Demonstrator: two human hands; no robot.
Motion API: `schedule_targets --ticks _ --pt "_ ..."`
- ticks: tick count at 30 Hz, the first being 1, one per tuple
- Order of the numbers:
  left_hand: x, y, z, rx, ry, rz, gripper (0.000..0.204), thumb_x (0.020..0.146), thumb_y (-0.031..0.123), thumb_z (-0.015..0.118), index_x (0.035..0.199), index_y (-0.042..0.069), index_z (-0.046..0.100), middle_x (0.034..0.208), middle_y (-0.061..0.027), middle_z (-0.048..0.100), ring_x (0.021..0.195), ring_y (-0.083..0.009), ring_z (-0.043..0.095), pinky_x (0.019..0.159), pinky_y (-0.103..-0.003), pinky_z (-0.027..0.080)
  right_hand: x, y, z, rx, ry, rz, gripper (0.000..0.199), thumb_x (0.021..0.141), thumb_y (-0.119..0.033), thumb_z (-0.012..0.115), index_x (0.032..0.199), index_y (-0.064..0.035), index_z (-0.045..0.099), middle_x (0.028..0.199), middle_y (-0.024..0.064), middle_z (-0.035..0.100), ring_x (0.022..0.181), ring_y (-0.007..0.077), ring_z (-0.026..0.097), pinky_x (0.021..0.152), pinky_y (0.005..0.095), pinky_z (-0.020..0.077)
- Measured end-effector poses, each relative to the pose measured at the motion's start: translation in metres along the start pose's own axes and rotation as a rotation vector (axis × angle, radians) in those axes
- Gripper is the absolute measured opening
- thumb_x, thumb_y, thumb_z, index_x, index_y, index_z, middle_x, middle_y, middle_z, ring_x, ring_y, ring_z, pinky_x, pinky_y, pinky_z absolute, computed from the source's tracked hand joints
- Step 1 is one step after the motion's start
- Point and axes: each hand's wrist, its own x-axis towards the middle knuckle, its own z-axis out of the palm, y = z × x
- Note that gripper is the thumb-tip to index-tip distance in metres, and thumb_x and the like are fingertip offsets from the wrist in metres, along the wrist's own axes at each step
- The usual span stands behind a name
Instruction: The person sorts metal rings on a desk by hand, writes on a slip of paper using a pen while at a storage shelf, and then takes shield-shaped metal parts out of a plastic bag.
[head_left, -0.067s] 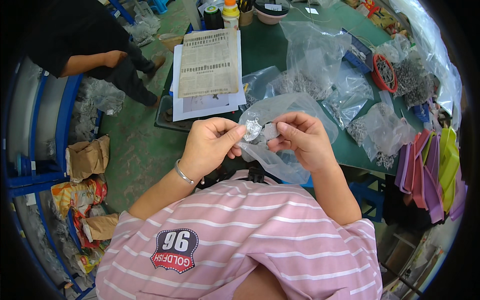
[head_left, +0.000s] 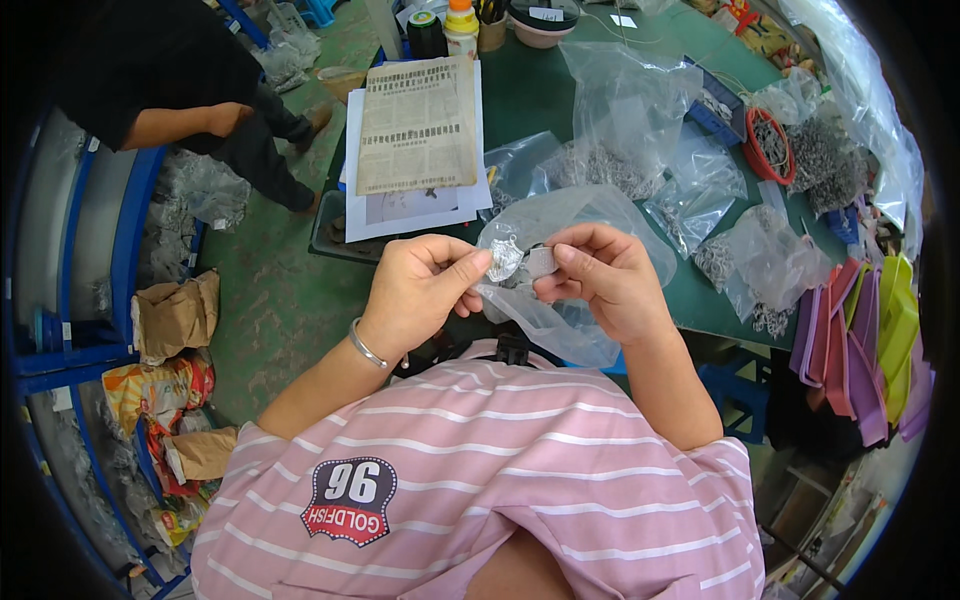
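Between the thumb and fingers of my left hand [head_left: 425, 285] is a shiny silver metal pendant [head_left: 505, 258], shield-like in outline. My right hand [head_left: 605, 278] pinches a smaller, squarish silver piece [head_left: 541, 262] with a finely textured face. The two pieces are held side by side, close together; whether they touch I cannot tell. Behind and below them spreads a clear plastic bag [head_left: 600, 215], its mouth toward me, with some silvery bits showing inside it near my fingers.
Clear bags of small metal parts [head_left: 610, 165] lie on the green table [head_left: 700, 295]. A newspaper [head_left: 418, 125] rests on white sheets at the left. Beyond are a blue tray [head_left: 715, 110] and a red basket [head_left: 768, 145]. A person [head_left: 190, 90] stands at the upper left by blue shelves.
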Motion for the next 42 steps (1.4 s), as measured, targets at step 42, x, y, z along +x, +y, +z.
schedule_targets --ticks 42 --pt "-0.004 0.008 0.006 0.151 -0.003 0.123 0.01 0.083 0.005 0.062 0.084 -0.005 0.064 0.074 -0.004 0.058 0.058 -0.0079 0.056 0.052 -0.019 0.046 -0.005 0.013 0.003 -0.235 -0.103 -0.39 0.042 0.072 0.013 0.062 0.11 0.0008 0.049 0.107 0.0089 0.052 0.102 0.0144 0.053 0.085 0.0262 0.047"
